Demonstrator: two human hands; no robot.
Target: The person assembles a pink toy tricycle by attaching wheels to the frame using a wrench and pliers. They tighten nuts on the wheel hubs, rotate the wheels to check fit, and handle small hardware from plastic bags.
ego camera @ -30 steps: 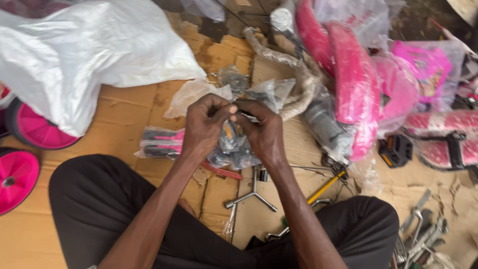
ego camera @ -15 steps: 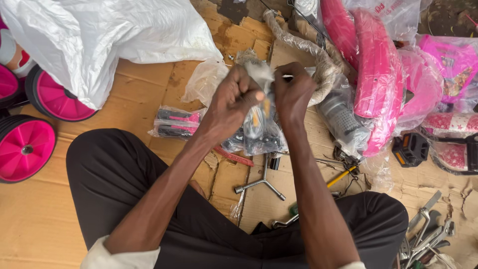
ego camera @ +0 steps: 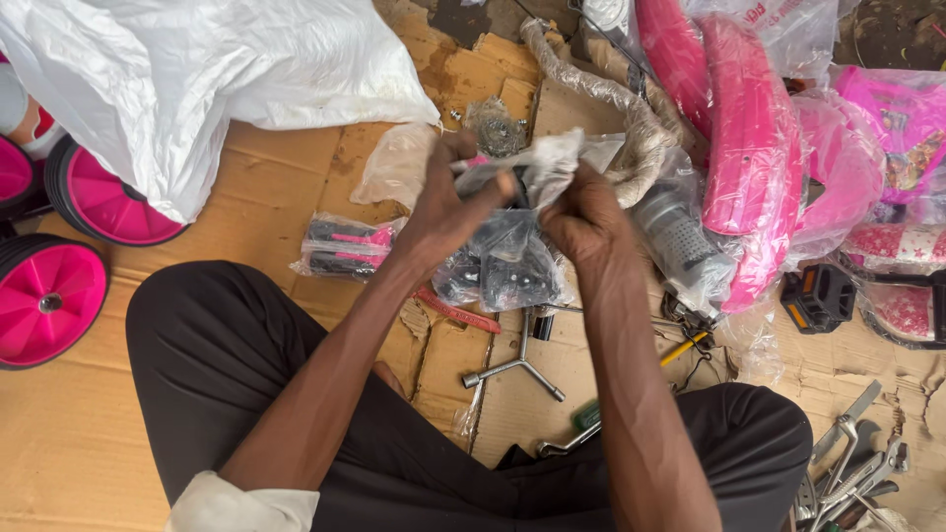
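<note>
I see both hands raised over the lap, meeting on one clear bag (ego camera: 512,246) of dark parts. My left hand (ego camera: 448,212) is closed on the bag's upper edge, thumb pressed across the plastic; my right hand (ego camera: 581,222) is clamped on the bunched top just beside it. The two grips pull against each other, which keeps the film taut between them, and the heavy part of the bag hangs below the knuckles, above the cardboard floor (ego camera: 246,177).

At 9 o'clock from the hands lies a small packet (ego camera: 345,248) of black and pink pieces, flat on the cardboard. At 6 o'clock a three-armed wrench (ego camera: 517,365) rests between the knees, within easy reach. At 3 o'clock wrapped pink frame parts (ego camera: 749,148) lean together, with a black pedal (ego camera: 818,296) beside them. Two pink wheels (ego camera: 49,296) stand at the far 9 o'clock edge, half under a big white sack (ego camera: 197,79). Loose spanners (ego camera: 852,463) lie at 4 o'clock.
</note>
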